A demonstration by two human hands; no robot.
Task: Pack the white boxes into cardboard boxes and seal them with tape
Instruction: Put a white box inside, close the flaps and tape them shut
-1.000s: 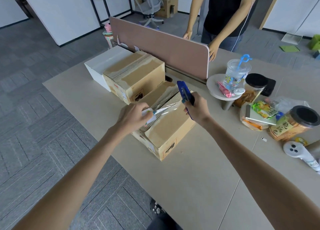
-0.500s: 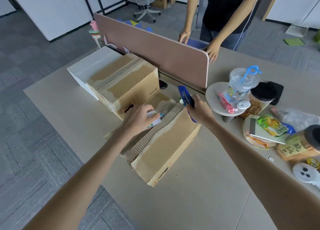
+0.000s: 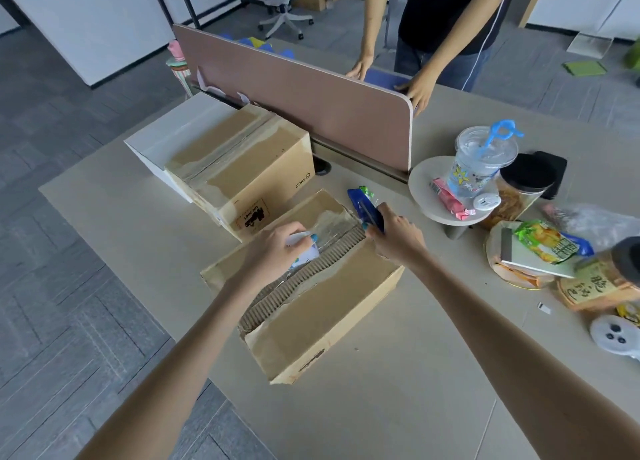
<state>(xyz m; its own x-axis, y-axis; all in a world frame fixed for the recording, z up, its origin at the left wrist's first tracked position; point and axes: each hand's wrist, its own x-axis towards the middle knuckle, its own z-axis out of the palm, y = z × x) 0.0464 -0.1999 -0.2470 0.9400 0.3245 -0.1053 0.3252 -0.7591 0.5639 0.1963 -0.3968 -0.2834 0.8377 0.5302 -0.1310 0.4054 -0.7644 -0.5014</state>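
Note:
A worn cardboard box (image 3: 311, 317) lies on the table in front of me, its top seam torn down to bare corrugation. My left hand (image 3: 277, 248) rests on the seam near the far end, gripping a small white tape roll (image 3: 304, 251). A short strip of clear tape (image 3: 332, 225) runs from the roll to my right hand (image 3: 394, 238), which grips a blue utility knife (image 3: 363, 206) at the box's far edge. Behind it stands a second cardboard box (image 3: 242, 168), taped shut. A white box (image 3: 173, 137) sits against its left side.
A pink desk divider (image 3: 311, 96) crosses the table behind the boxes; another person (image 3: 443, 19) stands beyond it with hands on the desk. At right are a round stand with a plastic cup (image 3: 481, 161), snack jars (image 3: 526, 189), snack packets and a white controller (image 3: 613, 335). The table edge drops off at left.
Both hands have come down from above the box onto its top seam, laying the tape strip at the far end. The camera moved closer and lower.

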